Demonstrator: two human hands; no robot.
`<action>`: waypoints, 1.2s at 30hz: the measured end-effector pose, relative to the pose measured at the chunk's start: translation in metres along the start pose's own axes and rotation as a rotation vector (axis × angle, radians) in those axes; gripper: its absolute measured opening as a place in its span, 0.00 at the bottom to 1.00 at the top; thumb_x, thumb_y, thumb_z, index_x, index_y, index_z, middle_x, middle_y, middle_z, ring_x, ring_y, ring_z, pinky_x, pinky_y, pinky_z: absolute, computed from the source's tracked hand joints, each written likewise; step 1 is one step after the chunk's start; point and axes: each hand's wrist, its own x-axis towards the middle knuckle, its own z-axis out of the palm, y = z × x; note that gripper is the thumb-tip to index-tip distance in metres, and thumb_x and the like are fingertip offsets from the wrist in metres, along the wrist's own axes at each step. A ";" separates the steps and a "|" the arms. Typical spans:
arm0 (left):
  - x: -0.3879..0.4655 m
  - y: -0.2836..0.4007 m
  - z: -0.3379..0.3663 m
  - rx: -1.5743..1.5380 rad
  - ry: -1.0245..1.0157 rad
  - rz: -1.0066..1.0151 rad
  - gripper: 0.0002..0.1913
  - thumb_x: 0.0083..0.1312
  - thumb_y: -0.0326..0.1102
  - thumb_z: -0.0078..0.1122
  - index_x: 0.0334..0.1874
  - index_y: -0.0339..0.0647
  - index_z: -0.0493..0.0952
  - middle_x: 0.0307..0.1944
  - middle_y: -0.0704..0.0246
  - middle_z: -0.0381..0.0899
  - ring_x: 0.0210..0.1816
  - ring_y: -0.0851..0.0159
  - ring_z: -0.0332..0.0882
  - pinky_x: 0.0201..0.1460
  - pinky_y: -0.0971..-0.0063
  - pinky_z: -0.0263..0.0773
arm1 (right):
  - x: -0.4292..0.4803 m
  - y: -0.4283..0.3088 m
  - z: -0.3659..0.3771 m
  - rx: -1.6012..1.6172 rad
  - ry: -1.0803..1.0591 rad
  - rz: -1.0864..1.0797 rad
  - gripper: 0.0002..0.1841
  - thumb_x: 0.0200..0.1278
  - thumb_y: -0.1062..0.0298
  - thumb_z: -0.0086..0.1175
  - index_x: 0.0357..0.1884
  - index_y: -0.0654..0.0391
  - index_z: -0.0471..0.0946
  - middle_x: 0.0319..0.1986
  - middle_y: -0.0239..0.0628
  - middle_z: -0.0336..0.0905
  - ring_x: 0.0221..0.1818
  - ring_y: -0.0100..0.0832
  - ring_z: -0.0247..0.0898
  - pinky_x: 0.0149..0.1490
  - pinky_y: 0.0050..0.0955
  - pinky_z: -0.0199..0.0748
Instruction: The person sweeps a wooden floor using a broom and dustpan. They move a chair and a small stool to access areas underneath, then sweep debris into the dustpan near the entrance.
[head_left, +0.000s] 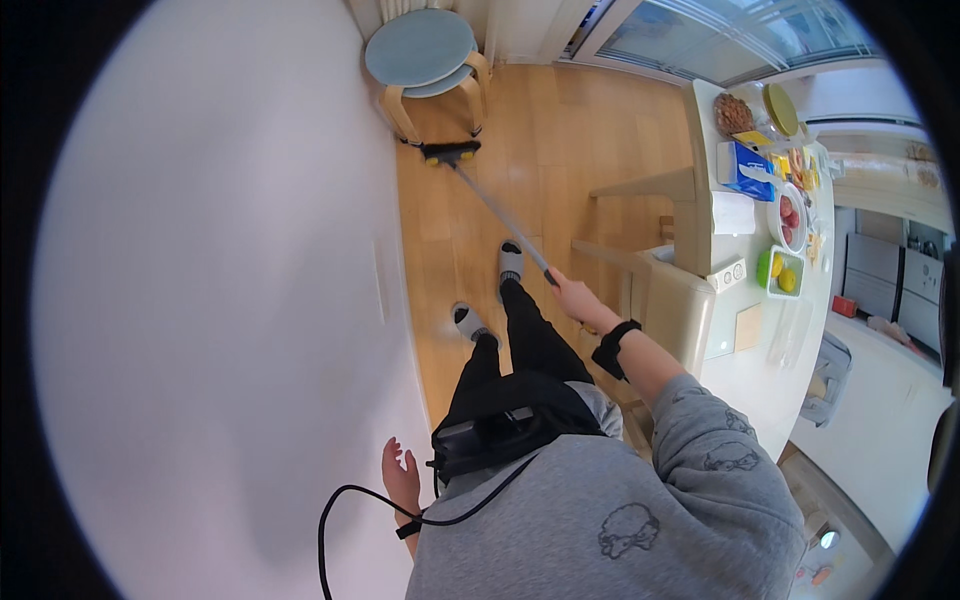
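My right hand (581, 300) is closed around the dark grip of a long grey broom handle (499, 214). At the far end, the black-bristled broom head (450, 152) rests on the wood floor (547, 135), close to the front legs of a stack of round stools (421, 49) with pale blue seats. My left hand (401, 476) hangs at my side near the white wall (210, 300), empty, with its fingers apart. Both wrists wear black bands. My feet, in grey slippers (470, 321), stand between the wall and the chairs.
Along the right runs a white table (757, 375) holding jars, a blue box (746, 171), a bowl of red fruit (787, 217) and a container of yellow fruit (786, 271). Beige chairs (675, 307) jut from it. A black cable (375, 495) loops from my waist pouch.
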 end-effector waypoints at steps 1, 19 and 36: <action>0.002 0.003 0.000 -0.003 -0.016 -0.005 0.21 0.62 0.29 0.56 0.59 0.38 0.67 0.47 0.58 0.77 0.45 0.59 0.76 0.45 0.69 0.72 | -0.006 0.006 0.004 0.008 -0.055 0.022 0.19 0.68 0.58 0.39 0.60 0.45 0.63 0.28 0.58 0.77 0.32 0.58 0.74 0.36 0.52 0.71; 0.039 -0.020 0.029 0.030 -0.190 -0.140 0.19 0.61 0.31 0.57 0.54 0.35 0.70 0.41 0.56 0.78 0.38 0.58 0.79 0.42 0.69 0.74 | 0.035 0.038 -0.093 0.207 0.472 0.018 0.21 0.65 0.61 0.47 0.59 0.52 0.68 0.41 0.56 0.76 0.44 0.54 0.73 0.47 0.42 0.72; 0.020 -0.115 0.047 -0.126 -0.194 -0.012 0.17 0.61 0.29 0.58 0.52 0.36 0.70 0.38 0.59 0.79 0.36 0.61 0.78 0.39 0.71 0.73 | 0.001 0.096 -0.021 -0.105 0.097 0.130 0.26 0.67 0.60 0.41 0.67 0.43 0.52 0.30 0.61 0.76 0.33 0.60 0.73 0.38 0.53 0.70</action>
